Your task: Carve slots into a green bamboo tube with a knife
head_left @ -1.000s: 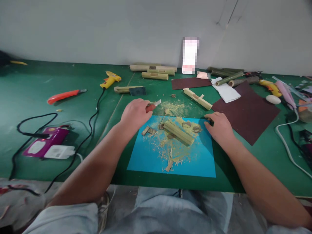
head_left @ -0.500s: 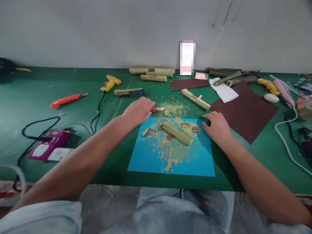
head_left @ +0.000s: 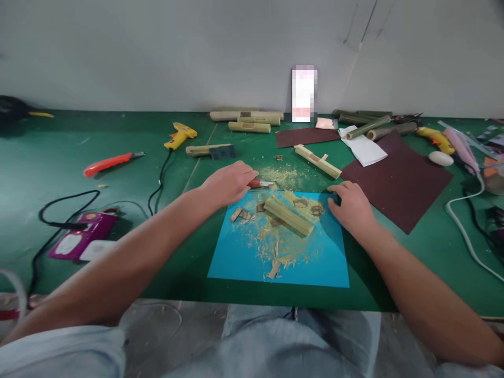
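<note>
My left hand (head_left: 233, 181) is closed around the red-brown handle of a small carving knife (head_left: 262, 183), just above the top edge of a blue sheet (head_left: 232, 262). The knife's short blade points right, beside a patch of pale shavings (head_left: 284, 177) on the table. At the sheet's upper right corner rests my right hand (head_left: 350, 203), thumb and fingers apart, with nothing in it. Between the hands, a split piece of bamboo (head_left: 289, 217) lies slanted on the sheet amid shavings and brown chips (head_left: 241, 214). Beyond them lies a notched bamboo tube (head_left: 317, 161).
On the left are an orange utility knife (head_left: 112, 163), a yellow glue gun (head_left: 179, 135) and a corded purple power strip (head_left: 81, 236). More bamboo tubes (head_left: 249, 127) lie along the wall near an upright phone (head_left: 304, 93). Brown sheets (head_left: 399, 189) and a white egg-shaped object (head_left: 441, 158) are at right.
My left hand has moved a little right and toward me with the carving knife. A small chip near the blade no longer shows. My right hand stays in place.
</note>
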{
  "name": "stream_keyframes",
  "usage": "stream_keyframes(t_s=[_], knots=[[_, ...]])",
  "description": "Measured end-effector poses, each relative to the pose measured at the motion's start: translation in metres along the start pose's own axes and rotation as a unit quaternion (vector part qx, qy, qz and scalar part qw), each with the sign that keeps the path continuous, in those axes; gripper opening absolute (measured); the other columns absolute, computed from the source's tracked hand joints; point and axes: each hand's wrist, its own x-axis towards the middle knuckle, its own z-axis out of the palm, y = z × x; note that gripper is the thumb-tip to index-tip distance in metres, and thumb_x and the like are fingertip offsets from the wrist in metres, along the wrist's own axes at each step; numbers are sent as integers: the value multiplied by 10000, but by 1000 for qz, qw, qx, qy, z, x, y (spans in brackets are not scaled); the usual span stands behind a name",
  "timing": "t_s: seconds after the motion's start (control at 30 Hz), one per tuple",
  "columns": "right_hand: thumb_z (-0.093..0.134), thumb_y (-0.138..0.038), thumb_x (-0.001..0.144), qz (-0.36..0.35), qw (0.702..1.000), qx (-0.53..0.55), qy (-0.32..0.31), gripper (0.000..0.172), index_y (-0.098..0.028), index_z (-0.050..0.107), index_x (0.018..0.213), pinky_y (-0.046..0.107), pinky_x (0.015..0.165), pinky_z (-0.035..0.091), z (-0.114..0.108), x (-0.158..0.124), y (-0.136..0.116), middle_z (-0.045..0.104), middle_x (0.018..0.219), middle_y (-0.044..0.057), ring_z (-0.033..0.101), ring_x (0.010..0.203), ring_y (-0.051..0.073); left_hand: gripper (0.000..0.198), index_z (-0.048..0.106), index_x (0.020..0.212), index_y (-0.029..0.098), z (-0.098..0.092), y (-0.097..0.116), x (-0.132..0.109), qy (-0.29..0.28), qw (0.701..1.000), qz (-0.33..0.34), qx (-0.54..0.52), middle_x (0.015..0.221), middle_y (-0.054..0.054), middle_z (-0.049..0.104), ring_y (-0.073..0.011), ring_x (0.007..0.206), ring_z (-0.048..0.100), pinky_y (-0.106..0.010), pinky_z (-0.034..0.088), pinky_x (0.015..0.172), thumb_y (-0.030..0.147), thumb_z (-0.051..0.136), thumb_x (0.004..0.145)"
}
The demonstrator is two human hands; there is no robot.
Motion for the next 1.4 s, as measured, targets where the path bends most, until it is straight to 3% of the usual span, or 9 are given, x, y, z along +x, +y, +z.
stream_keyframes(t_s=[0.43, 0.7, 0.9, 1.07, 1.13, 1.27, 1.4], knots=[[511, -252, 890, -8, 1000, -5, -5, 318, -172, 728, 1108, 439, 892, 453, -3, -2, -2, 646, 982, 121, 560, 955, 295, 377, 623, 1278, 189, -10, 4, -16, 66, 995, 24, -72, 1138, -129, 689, -278, 1082, 601, -412, 492, 942, 261, 469, 942], [560, -307, 896, 1, 1000, -3, 3, 303, -157, 707, 1114, 453, 951, 439, -2, 0, -4, 661, 1052, 134, 574, 1018, 301, 417, 634, 1283, 168, 13, -2, -27, 123, 984, -109, -77, 1178, -128, 691, -281, 1091, 609, -425, 496, 968, 263, 556, 884], [623, -365, 888, -21, 1000, 17, 8, 286, -166, 702, 1077, 446, 960, 450, -11, 3, -22, 671, 1055, 122, 589, 1046, 299, 385, 645, 1241, 165, 26, -8, -29, 140, 979, -133, -62, 1141, -119, 704, -284, 1065, 614, -421, 496, 950, 260, 548, 880], [677, -421, 866, -67, 993, 36, -93, 288, -204, 699, 1054, 394, 864, 476, -24, 37, -62, 664, 1063, 102, 608, 1023, 270, 359, 640, 1219, 151, 30, -12, -32, 166, 977, -128, -43, 1139, -114, 702, -277, 1070, 613, -411, 489, 967, 245, 522, 893], [657, -385, 887, -111, 988, 11, -111, 338, -185, 676, 1158, 382, 866, 459, -24, 60, -78, 648, 1132, 116, 591, 1070, 272, 340, 646, 1198, 150, 32, -14, -32, 178, 975, -125, -39, 1127, -116, 702, -275, 1064, 615, -411, 486, 971, 248, 524, 897], [578, -222, 907, -211, 958, -67, -181, 421, -200, 596, 1327, 330, 729, 392, -14, 104, -96, 599, 1232, 120, 581, 1021, 240, 345, 651, 1194, 131, 36, -15, -32, 192, 973, -122, -40, 1095, -122, 706, -274, 1031, 622, -411, 494, 961, 243, 536, 890], [468, -136, 921, -260, 932, -122, -223, 396, -239, 641, 1262, 317, 628, 290, -1, 125, -100, 585, 1225, 110, 567, 910, 200, 364, 656, 1201, 112, 37, -15, -30, 201, 969, -138, -51, 1064, -132, 708, -281, 1003, 626, -423, 509, 933, 231, 536, 878]])
